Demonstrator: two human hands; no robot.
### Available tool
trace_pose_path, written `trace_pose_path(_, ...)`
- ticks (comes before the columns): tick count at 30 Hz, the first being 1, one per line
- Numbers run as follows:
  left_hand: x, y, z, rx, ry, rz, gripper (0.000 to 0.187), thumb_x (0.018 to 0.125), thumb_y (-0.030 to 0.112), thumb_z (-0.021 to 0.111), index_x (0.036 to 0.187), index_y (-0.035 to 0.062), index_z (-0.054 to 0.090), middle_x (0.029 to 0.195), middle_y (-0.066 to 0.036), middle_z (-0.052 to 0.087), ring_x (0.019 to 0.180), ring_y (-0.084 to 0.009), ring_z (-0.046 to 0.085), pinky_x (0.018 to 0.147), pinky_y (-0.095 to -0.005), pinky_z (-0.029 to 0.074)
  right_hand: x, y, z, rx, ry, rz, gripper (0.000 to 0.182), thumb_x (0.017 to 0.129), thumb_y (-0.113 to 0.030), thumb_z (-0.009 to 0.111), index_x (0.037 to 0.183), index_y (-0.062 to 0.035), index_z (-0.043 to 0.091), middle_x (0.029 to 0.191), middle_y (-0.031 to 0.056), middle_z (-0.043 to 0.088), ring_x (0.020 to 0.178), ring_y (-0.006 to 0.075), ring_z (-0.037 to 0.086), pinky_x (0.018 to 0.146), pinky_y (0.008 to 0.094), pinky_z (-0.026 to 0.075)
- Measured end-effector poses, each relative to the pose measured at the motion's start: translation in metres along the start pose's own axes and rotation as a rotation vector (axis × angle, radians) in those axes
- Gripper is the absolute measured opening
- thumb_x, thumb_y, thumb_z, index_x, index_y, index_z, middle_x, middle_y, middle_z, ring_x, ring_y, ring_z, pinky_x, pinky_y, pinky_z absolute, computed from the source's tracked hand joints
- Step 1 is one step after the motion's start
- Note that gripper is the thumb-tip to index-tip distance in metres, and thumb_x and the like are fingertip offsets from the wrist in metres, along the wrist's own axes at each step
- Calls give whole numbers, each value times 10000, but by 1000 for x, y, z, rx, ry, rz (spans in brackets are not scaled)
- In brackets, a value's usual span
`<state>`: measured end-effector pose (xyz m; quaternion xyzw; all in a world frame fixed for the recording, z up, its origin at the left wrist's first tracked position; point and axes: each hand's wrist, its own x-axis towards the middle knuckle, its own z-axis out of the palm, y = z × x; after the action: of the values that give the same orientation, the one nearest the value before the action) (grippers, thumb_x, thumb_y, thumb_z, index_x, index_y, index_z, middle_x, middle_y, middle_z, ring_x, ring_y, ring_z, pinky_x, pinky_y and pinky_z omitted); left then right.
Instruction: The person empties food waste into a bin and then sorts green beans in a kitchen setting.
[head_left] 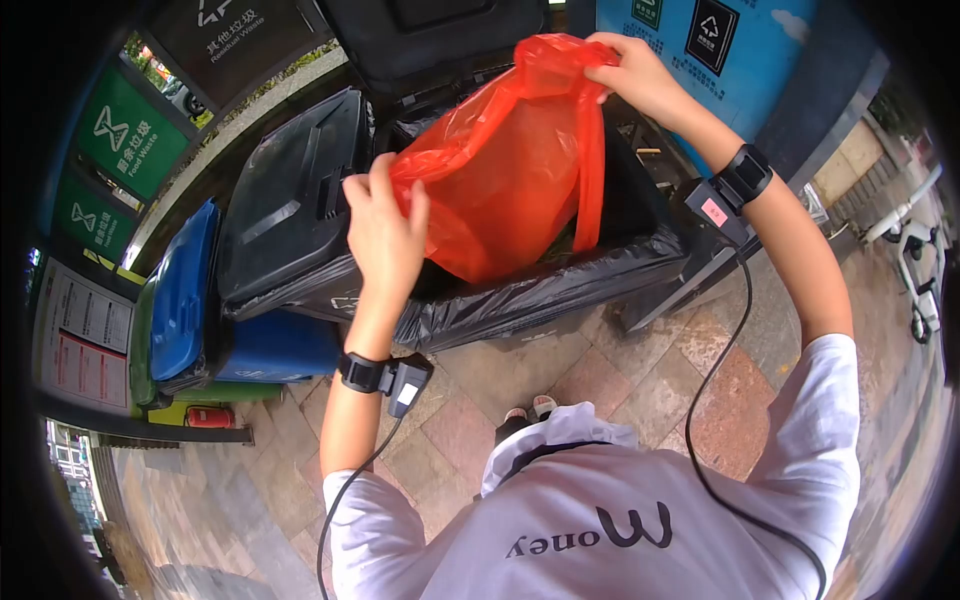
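Observation:
A red plastic bag [500,190] is stretched between my two hands above an uncovered bin lined with a black bag [530,300]. My left hand [385,225] grips the bag's left edge, thumb and fingers closed on it. At the upper right, my right hand [635,75] pinches the opposite edge. The bag's mouth gapes, and a red strip hangs on its right side, down into the bin. What lies at the bottom of the bin is mostly hidden by the bag.
Left of the open bin is a closed black lid [290,190], then a blue bin [275,345]. Behind stands a green food waste sign [130,130]. A red fire extinguisher [208,416] lies low at left. A white scooter [918,270] stands far right. Cables run from both wrist devices.

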<state>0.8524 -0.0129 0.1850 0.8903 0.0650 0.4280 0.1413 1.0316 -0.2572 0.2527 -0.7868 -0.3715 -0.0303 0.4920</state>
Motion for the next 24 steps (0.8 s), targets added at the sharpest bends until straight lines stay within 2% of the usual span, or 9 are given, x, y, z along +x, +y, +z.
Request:
trace_pose_path(5, -10, 50, 37, -140, -130, 325, 191, 778, 249, 604, 770, 59, 591, 649, -120, 548, 612, -289, 561, 535, -334, 454, 9, -40, 19, 220, 35, -35, 268, 798, -109, 546, 1032, 21, 533, 848, 66, 599, 653, 108, 576, 597, 225, 488)
trace_pose_path(8, -15, 74, 64, 38, -701, 129, 411, 796, 445, 532, 692, 56, 615, 624, -150, 596, 648, -302, 604, 556, -375, 474, 10, -66, 18, 316, 35, -89, 193, 765, -57, 531, 945, 13, 526, 806, 79, 574, 662, 147, 569, 581, 253, 481)
trace_pose_path(9, -20, 70, 85, 15, -817, 80, 407, 790, 452, 542, 789, 52, 618, 712, -175, 612, 732, -315, 607, 644, -402, 475, 9, -79, 16, 415, 53, -90, 121, 739, -19, 517, 858, 6, 522, 757, 91, 551, 649, 184, 557, 560, 276, 472)
trace_pose_path(12, -39, 48, 147, -142, -970, 23, 490, 764, 433, 576, 1000, 5, 554, 946, -242, 582, 928, -351, 556, 801, -394, 442, 18, -84, 2, 556, 194, -123, 150, 781, -2, 489, 922, 37, 520, 793, 100, 574, 620, 158, 582, 528, 246, 492)
trace_pose_path(17, -42, 33, 185, -163, -919, -204, 327, 754, 240, 587, 968, -6, 559, 966, -221, 581, 903, -356, 561, 747, -410, 456, 18, -82, -28, 421, 353, -194, 155, 777, 7, 491, 925, 47, 521, 818, 98, 582, 632, 164, 585, 525, 244, 499)
trace_pose_path(19, -33, 9, 201, -491, -415, 32, 189, 720, 32, 514, 899, -4, 565, 853, -220, 588, 823, -354, 581, 677, -379, 468, 19, -62, -36, 334, 355, -191, 153, 775, 13, 492, 922, 43, 522, 818, 94, 583, 639, 158, 585, 515, 242, 498)
trace_pose_path(20, -26, 1, 197, -537, -345, 76, 150, 718, 14, 513, 857, -8, 565, 799, -199, 596, 792, -347, 589, 673, -369, 471, 19, -52, -38, 327, 359, -173, 150, 772, 19, 496, 918, 34, 523, 812, 92, 583, 640, 155, 584, 504, 239, 496)
trace_pose_path(22, -34, -55, 212, -354, -633, -70, 219, 710, -1, 505, 922, -27, 555, 863, -205, 595, 795, -333, 597, 700, -347, 475, 10, -39, -37, 325, 361, -94, 147, 774, 19, 497, 918, 29, 524, 805, 93, 583, 641, 156, 585, 504, 238, 495)
trace_pose_path(24, -19, -81, 206, -459, -314, 83, 214, 748, 53, 501, 943, -12, 563, 905, -214, 580, 892, -374, 549, 757, -403, 450, 8, -28, -40, 312, 393, -41, 141, 778, 23, 495, 915, 22, 526, 798, 90, 583, 642, 157, 586, 505, 236, 494)
